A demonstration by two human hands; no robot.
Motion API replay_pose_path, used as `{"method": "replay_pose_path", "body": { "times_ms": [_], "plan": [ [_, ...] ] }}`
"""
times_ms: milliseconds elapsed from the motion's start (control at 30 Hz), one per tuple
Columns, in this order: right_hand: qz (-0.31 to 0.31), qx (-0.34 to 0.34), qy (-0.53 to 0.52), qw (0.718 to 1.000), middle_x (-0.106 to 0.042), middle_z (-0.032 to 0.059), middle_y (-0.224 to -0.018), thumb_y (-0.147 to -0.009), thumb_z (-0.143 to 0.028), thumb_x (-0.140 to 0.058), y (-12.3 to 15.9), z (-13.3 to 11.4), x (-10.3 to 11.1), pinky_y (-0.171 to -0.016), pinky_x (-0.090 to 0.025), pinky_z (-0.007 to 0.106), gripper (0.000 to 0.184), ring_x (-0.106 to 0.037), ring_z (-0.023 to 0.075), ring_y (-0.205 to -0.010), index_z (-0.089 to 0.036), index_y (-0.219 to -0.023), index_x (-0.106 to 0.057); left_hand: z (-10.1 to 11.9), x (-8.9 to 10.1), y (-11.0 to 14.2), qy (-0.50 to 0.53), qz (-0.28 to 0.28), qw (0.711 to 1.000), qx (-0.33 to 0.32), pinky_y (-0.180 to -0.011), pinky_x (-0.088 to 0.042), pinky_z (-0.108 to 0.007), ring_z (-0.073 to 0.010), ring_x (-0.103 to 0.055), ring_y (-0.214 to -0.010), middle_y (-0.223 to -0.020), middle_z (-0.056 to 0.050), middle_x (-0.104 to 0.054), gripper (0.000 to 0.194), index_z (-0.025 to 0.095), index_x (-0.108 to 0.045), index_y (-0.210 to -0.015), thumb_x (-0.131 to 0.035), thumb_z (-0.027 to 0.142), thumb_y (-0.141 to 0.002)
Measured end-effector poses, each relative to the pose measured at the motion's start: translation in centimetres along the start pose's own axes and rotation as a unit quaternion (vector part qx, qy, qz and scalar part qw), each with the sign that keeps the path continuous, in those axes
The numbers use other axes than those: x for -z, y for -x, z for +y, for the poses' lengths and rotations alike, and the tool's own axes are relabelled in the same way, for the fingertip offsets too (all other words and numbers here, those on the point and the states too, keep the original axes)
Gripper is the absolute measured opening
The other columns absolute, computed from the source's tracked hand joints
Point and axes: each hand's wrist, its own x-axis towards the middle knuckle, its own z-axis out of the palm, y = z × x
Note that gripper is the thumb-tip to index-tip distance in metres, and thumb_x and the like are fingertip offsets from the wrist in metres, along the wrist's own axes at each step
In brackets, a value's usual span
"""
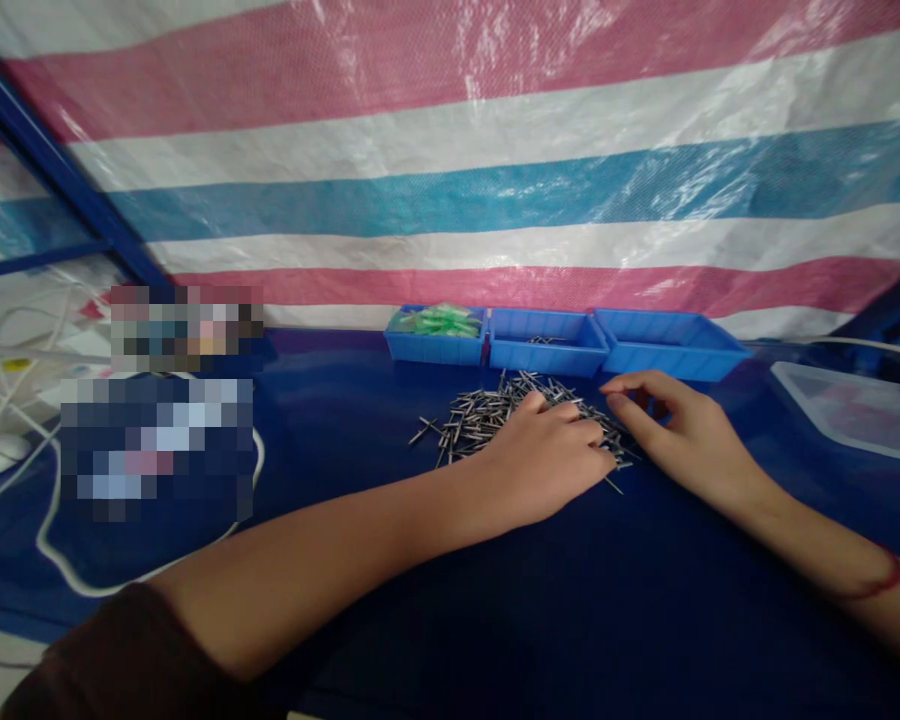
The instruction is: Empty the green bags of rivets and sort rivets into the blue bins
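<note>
Slim metal pieces, many: heaped loose on blue tabletop; a few in middle bin.
Left hand over the heap, fingers bent (tips hidden, grip cannot be told); right hand beside it, thumb and forefinger nearly together, any pinch unclear. Beyond: green pieces in left bin.

Your left arm reaches in from the lower left, its hand palm down, fingers curled under. Your right arm comes from the lower right, its hand turned inward, thumb and forefinger tips close together.
</note>
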Motion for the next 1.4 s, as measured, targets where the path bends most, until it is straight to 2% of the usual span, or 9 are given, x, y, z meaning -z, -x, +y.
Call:
{"method": "replay_pose_path", "body": {
  "times_ms": [367,533,733,867,1000,1067,1133,1233,1400],
  "plan": [
    [-0.004,0.012,-0.025,1.0,-0.066,0.0053,-0.086,-0.082,-0.034,-0.052,0.7,0.0,-0.2,-0.062,-0.046,0.033,0.019,-0.059,0.0198,-0.072,-0.021,-0.089,-0.064,0.4,-1.6,0.5,-0.029,0.048,0.998,0.043,-0.07,-0.034,-0.034,-0.021,-0.054,-0.088,-0.091,-0.006,-0.061,0.019,0.014,-0.061,-0.089,-0.044,0.02,-0.093],
    [-0.01,0.018,-0.03,0.999,-0.067,0.0043,-0.084,-0.083,-0.035,-0.052,0.9,0.0,-0.3,-0.061,-0.045,0.032,0.018,-0.059,0.0194,-0.071,-0.022,-0.089,-0.063,0.1,-1.4,0.5,0.021,0.058,0.994,0.088,-0.072,-0.036,-0.033,-0.0206,-0.057,-0.087,-0.091,-0.002,-0.065,0.015,0.017,-0.056,-0.1,-0.045,0.024,-0.094],
    [0.012,0.009,-0.042,0.999,-0.067,0.0038,-0.084,-0.084,-0.035,-0.053,1.1,-0.8,0.4,-0.059,-0.046,0.03,0.017,-0.059,0.0185,-0.071,-0.022,-0.09,-0.063,-0.4,-1.5,0.5,0.118,0.104,0.973,0.171,-0.079,-0.041,-0.034,-0.0201,-0.061,-0.094,-0.101,-0.003,-0.067,0.025,0.019,-0.05,-0.117,-0.05,0.024,-0.092],
    [0.044,0.082,-0.077,0.993,-0.065,0.0033,-0.083,-0.085,-0.029,-0.053,1.8,-2.5,1.3,-0.066,-0.047,0.031,0.011,-0.059,0.0172,-0.072,-0.022,-0.089,-0.061,-0.5,-1.6,0.4,0.156,0.124,0.959,0.204,-0.081,-0.043,-0.034,-0.0202,-0.06,-0.096,-0.102,-0.004,-0.067,0.022,0.017,-0.056,-0.112,-0.048,0.025,-0.093],
    [-0.007,0.2,-0.102,0.975,-0.064,0.0022,-0.081,-0.083,-0.016,-0.053,2.6,-4.2,1.2,-0.064,-0.048,0.027,0.011,-0.059,0.0144,-0.071,-0.021,-0.09,-0.059,-0.5,-1.7,0.5,0.181,0.123,0.956,0.198,-0.08,-0.044,-0.034,-0.02,-0.06,-0.096,-0.101,-0.004,-0.067,0.018,0.018,-0.061,-0.104,-0.047,0.018,-0.092],
    [-0.018,0.216,-0.098,0.971,-0.063,0.0021,-0.08,-0.082,-0.013,-0.053,2.9,-4.6,0.9,-0.065,-0.048,0.027,0.012,-0.06,0.0143,-0.072,-0.021,-0.09,-0.058,-0.6,-1.8,0.6,0.198,0.133,0.951,0.199,-0.081,-0.044,-0.033,-0.0191,-0.06,-0.095,-0.099,-0.004,-0.067,0.018,0.019,-0.062,-0.099,-0.046,0.017,-0.092],
    [0.008,0.176,-0.081,0.981,-0.063,0.0019,-0.08,-0.082,-0.016,-0.054,2.9,-4.5,0.5,-0.065,-0.048,0.028,0.009,-0.059,0.0147,-0.07,-0.021,-0.088,-0.057,-0.7,-2.0,0.7,0.211,0.154,0.942,0.209,-0.081,-0.045,-0.033,-0.0182,-0.06,-0.092,-0.095,-0.004,-0.067,0.018,0.017,-0.063,-0.095,-0.045,0.017,-0.093],
    [0.049,0.051,-0.087,0.994,-0.061,0.0012,-0.077,-0.082,-0.028,-0.058,2.6,-3.4,-0.1,-0.061,-0.047,0.028,0.009,-0.057,0.0146,-0.064,-0.022,-0.087,-0.056,-0.8,-2.2,0.7,0.232,0.19,0.929,0.218,-0.078,-0.045,-0.031,-0.0167,-0.06,-0.088,-0.092,-0.003,-0.067,0.017,0.016,-0.061,-0.094,-0.044,0.019,-0.094],
    [0.005,-0.031,-0.195,0.98,-0.064,0.002,-0.079,-0.079,-0.042,-0.062,2.0,-1.9,-0.5,-0.058,-0.046,0.027,0.022,-0.059,0.0149,-0.066,-0.022,-0.088,-0.061,-0.7,-2.2,0.6,0.253,0.204,0.922,0.21,-0.077,-0.044,-0.03,-0.016,-0.06,-0.086,-0.09,-0.002,-0.067,0.012,0.018,-0.06,-0.091,-0.049,0.021,-0.091]
  ]
}}
